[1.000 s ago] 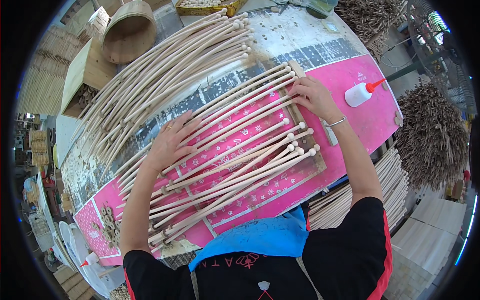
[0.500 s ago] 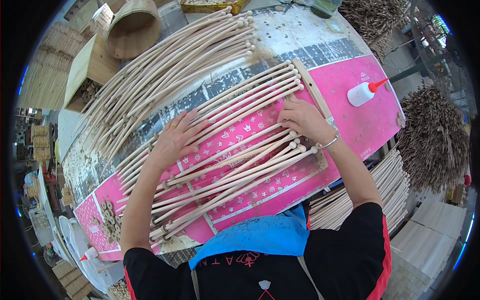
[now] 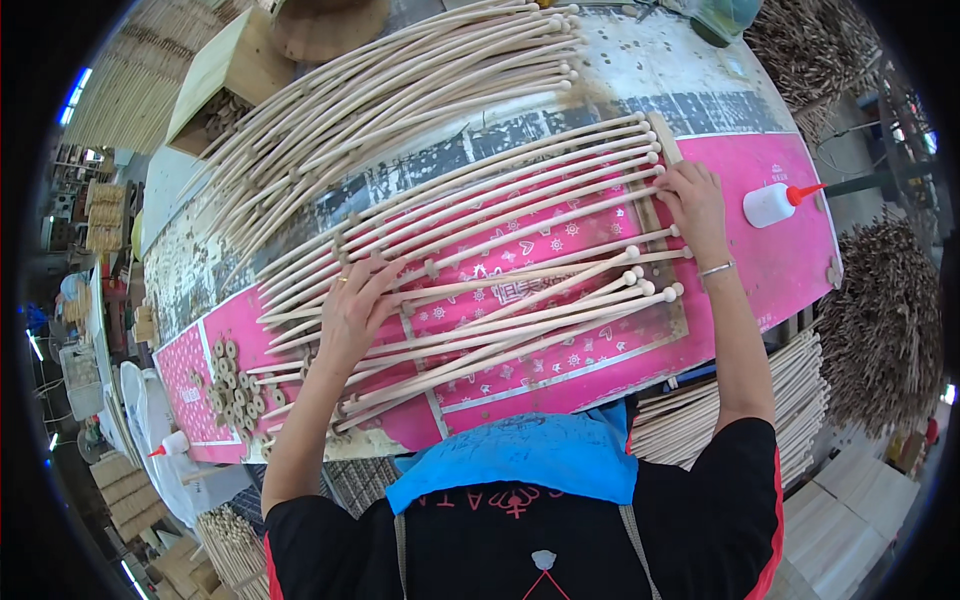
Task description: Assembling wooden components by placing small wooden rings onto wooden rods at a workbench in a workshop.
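On the counter (image 3: 700,80) before you lie the rods (image 3: 500,260) in a row on a mat (image 3: 800,250), a bigger pile of sticks (image 3: 400,90) behind them, a glue bottle (image 3: 775,203) to their right and small discs (image 3: 225,385) to their left.

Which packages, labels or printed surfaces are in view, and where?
Glue bottle: on the table, right of the right hand; white squeeze body, red nozzle.
Second glue bottle: far left, below the table edge; white, orange tip.
Pink printed sheet: covers the table under the wooden rods; pink with white patterns.
Wooden box: top left, plain, open.
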Demonstrator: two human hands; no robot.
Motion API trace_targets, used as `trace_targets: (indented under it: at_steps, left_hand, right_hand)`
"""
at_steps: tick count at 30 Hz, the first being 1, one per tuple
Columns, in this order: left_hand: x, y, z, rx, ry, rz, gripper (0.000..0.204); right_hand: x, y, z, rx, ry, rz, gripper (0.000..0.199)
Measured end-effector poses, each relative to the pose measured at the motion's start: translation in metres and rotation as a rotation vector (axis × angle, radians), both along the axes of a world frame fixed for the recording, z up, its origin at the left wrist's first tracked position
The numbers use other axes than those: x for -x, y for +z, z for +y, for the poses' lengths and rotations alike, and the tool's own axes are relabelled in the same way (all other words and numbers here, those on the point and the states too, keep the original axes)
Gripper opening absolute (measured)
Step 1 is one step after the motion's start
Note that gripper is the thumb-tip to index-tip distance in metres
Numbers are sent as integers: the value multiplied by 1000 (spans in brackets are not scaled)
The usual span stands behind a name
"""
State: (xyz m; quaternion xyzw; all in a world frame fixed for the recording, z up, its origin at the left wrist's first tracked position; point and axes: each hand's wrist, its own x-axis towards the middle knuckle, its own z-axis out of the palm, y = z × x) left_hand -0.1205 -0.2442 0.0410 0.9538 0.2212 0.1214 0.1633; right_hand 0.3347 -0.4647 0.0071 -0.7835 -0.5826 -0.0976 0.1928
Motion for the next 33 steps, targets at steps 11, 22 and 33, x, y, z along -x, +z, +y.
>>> trace_targets:
  at_steps: [11, 22, 33]
  left_hand:
    - [26, 1, -26, -106, 56, -8, 33]
    - [36, 5, -42, 1, -31, 134, 29]
    - [-3, -10, -29, -98, 74, 58, 55]
  right_hand:
    - [42, 33, -28, 3, 68, 410, 18]
    - [42, 22, -56, 50, 109, 173, 33]
    - [35, 8, -35, -123, -48, 345, 17]
